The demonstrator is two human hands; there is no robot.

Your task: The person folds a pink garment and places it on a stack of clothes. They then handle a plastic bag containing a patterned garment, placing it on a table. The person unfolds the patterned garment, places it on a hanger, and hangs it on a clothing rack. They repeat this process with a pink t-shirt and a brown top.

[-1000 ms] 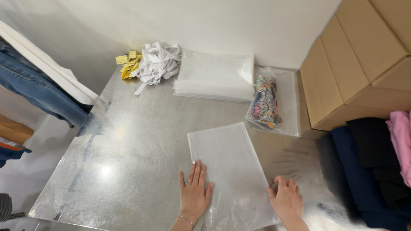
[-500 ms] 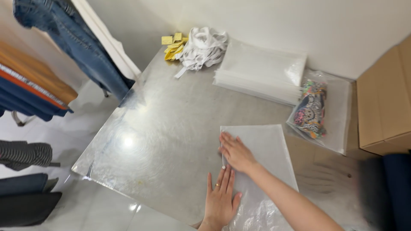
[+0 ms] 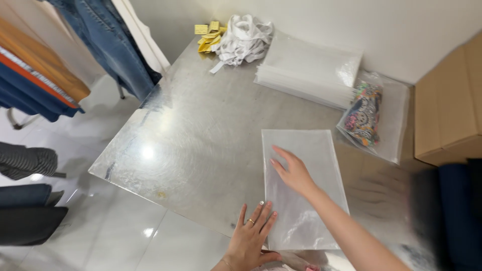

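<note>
A clear bag lies flat on the metal table, lower right of centre. The right hand rests on its left half, fingers spread and flat, gripping nothing. The left hand lies at the bottom edge, fingers together and straight, tips touching the bag's lower left edge. Upper right, a second bag holds a patterned cloth, beside a stack of bags.
</note>
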